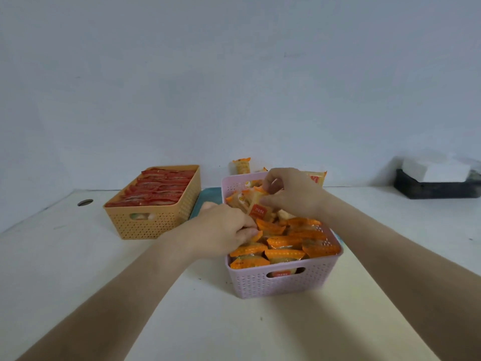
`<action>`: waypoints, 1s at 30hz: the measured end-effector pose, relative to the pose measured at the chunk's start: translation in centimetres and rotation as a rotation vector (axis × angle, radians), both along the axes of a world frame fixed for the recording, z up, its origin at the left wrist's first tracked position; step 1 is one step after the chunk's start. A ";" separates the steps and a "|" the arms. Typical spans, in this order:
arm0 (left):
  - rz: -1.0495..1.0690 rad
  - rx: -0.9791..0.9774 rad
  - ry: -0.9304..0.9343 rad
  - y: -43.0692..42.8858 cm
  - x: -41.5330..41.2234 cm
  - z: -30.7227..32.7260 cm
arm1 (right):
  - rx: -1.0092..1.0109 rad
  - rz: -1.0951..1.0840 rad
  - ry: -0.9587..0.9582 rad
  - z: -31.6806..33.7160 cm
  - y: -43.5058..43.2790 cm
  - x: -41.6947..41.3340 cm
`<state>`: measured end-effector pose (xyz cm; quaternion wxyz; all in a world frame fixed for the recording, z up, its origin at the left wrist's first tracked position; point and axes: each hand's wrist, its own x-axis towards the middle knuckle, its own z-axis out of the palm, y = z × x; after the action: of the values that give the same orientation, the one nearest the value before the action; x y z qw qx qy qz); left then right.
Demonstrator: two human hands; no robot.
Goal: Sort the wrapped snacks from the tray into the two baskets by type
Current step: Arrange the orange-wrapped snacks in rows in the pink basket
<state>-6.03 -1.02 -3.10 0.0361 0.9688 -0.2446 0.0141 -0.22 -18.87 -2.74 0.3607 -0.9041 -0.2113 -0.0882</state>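
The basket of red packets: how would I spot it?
On the pale table stand two perforated baskets. The tan-orange basket is the left, farther one. It holds red wrappers; the pink basket beside it holds orange wrappers.

A plain wall [234,74], pale blue-grey, is recorded across the whole upper half of the view. Below it a table [65,269] with a matt cream top is seen, its far edge set against the wall. A round cable hole [85,202] with a dark rim is noted at the far left of the top. At the far right a black box [437,191] is placed against the wall, with a white block [440,170] lying on it; detail there is blurred. Small dark specks [261,319] are scattered on the near surface. Illumination is soft and even.
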 end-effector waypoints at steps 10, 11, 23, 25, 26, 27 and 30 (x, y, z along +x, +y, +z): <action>0.018 -0.206 -0.137 0.7 1.0 -0.3 | -0.361 0.316 0.037 -0.5 1.8 -1.7; 0.028 -0.123 -0.132 0.4 1.3 -0.7 | -0.341 0.305 0.027 -0.4 1.6 -1.7; 0.059 -0.005 -0.125 0.2 2.8 -1.3 | -0.546 0.303 0.155 0.1 -1.0 -2.8; 0.063 -0.030 -0.133 0.4 2.7 -1.6 | -0.534 0.306 0.173 -0.5 -0.9 -2.9; 0.065 -0.026 -0.134 0.3 2.6 -1.6 | -0.544 0.302 0.171 -0.6 -0.9 -2.9; 0.066 -0.005 -0.128 0.3 2.5 -1.6 | -0.555 0.305 0.170 -0.6 -0.9 -2.8; 0.070 0.082 -0.082 0.0 2.3 -1.1 | -0.538 0.298 0.184 -0.4 -0.9 -2.9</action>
<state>-3.69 -1.03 -4.19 -0.0141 0.9761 -0.2122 0.0451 -3.13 -19.77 -3.17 0.1351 -0.9304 -0.3235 0.1068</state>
